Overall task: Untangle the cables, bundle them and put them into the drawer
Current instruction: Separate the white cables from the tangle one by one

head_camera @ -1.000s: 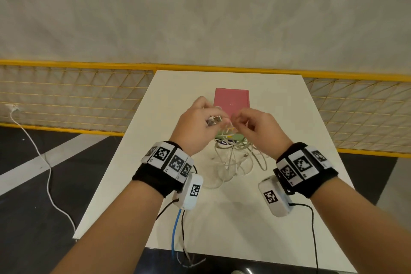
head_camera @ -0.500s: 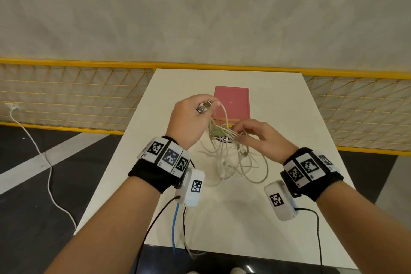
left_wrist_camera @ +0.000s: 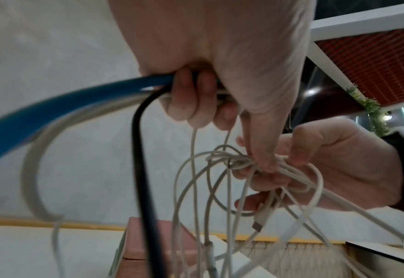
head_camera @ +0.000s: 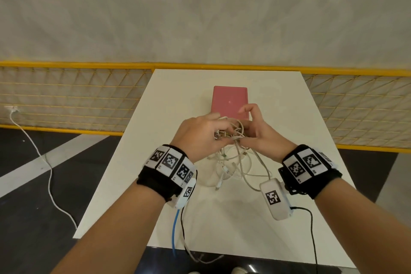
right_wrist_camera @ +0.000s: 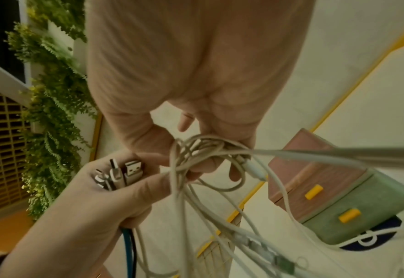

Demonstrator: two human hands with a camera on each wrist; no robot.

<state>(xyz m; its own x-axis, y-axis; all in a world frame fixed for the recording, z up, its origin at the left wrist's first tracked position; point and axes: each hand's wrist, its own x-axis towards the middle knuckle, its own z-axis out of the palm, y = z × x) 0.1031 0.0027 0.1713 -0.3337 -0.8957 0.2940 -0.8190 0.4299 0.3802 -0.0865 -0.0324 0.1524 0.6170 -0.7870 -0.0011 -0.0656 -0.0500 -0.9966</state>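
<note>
A tangle of white cables (head_camera: 236, 138) is held up between both hands above the white table (head_camera: 233, 218), with loops (head_camera: 233, 169) trailing onto it. My left hand (head_camera: 211, 132) grips a cluster of plug ends (right_wrist_camera: 122, 175) together with a blue cable (left_wrist_camera: 53, 105) and a black cable (left_wrist_camera: 140, 150). My right hand (head_camera: 251, 128) pinches the knot (right_wrist_camera: 203, 152) of the white cables, thumb and fingers curled round it. Just behind the hands stands the small drawer unit (head_camera: 230, 101), pink on top. Its pink drawer (right_wrist_camera: 314, 180) and green drawer (right_wrist_camera: 362, 208) are both closed.
The blue and black cables (head_camera: 178, 227) hang from my left hand over the table's near edge. A yellow mesh fence (head_camera: 66, 95) runs behind the table on both sides. A white cord (head_camera: 49, 176) lies on the dark floor at the left.
My left hand has come down from its raised position and closed in on the right hand. The right hand has lifted the knot, so both hands now meet at the tangle.
</note>
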